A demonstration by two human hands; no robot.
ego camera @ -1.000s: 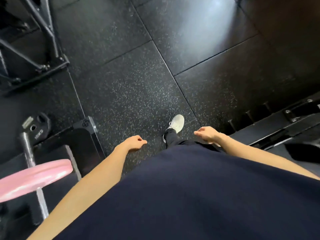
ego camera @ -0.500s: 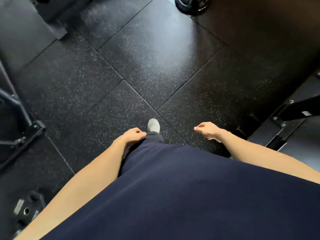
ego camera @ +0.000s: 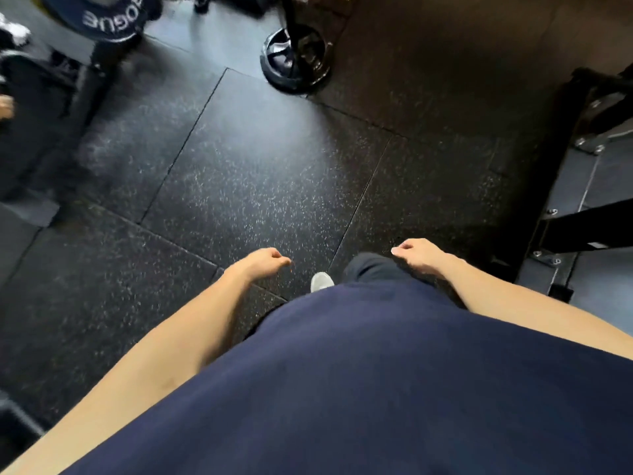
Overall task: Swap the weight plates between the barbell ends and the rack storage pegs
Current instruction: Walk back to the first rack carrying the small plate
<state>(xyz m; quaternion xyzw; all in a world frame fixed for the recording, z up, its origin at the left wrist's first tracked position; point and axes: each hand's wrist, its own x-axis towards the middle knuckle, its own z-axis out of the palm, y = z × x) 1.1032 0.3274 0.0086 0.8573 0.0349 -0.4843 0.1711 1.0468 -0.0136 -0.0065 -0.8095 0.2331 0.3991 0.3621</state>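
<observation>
My left hand (ego camera: 262, 264) hangs in front of my body with the fingers loosely curled and nothing in it. My right hand (ego camera: 419, 253) is held the same way on the other side, also with nothing in it. A black weight plate with white lettering (ego camera: 99, 20) sits at the top left, partly cut off by the frame edge. Both hands are far from it. No barbell sleeve shows.
A round black base with an upright post (ego camera: 296, 58) stands on the speckled rubber floor (ego camera: 239, 173) at top centre. Black rack feet with bolts (ego camera: 579, 228) run along the right edge. Another person's hand (ego camera: 5, 108) and dark clothing show at far left.
The view has swung away from the pink plate and bar at the left; the lettered plate and post base now appear ahead. My feet have stepped forward. Both hands stay loosely curled.
</observation>
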